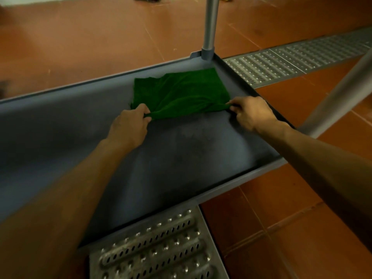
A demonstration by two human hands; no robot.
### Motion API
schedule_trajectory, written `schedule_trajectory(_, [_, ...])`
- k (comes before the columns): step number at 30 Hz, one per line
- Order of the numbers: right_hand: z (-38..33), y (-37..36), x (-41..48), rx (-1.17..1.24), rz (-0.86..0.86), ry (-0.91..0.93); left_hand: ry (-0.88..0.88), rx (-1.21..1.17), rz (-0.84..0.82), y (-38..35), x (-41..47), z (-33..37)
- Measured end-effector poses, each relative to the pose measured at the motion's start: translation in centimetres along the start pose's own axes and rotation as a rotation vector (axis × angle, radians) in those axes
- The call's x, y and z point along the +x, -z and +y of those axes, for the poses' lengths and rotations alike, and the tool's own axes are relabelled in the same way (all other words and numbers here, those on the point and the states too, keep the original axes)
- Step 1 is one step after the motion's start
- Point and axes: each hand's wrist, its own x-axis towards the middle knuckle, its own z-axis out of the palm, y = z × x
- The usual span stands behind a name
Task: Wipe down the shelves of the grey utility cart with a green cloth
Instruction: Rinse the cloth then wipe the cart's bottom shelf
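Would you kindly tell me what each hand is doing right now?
Left hand: pinches the near left corner of the green cloth.
Right hand: pinches its near right corner.

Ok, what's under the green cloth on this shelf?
The green cloth lies spread on the grey shelf, near the corner post. The left hand and right hand pinch its near edge. The shelf surface beneath is covered; only creases show.

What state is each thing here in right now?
shelf: pale smudges in front of the cloth.
green cloth: spread, rumpled, by the far right corner.
left hand: pinches its near left corner.
right hand: pinches its near right corner.
post: upright in the corner socket.
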Motion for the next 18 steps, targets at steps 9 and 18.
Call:
schedule_trajectory(9, [-0.2,0.6,-3.3,0.029,-0.017,-0.023,0.013,0.039,-0.119,1.3,-2.3,0.1])
schedule_trajectory(18, [-0.2,0.1,-7.0,0.024,0.021,-0.044,0.049,0.045,-0.176,2.0,-6.3,1.3])
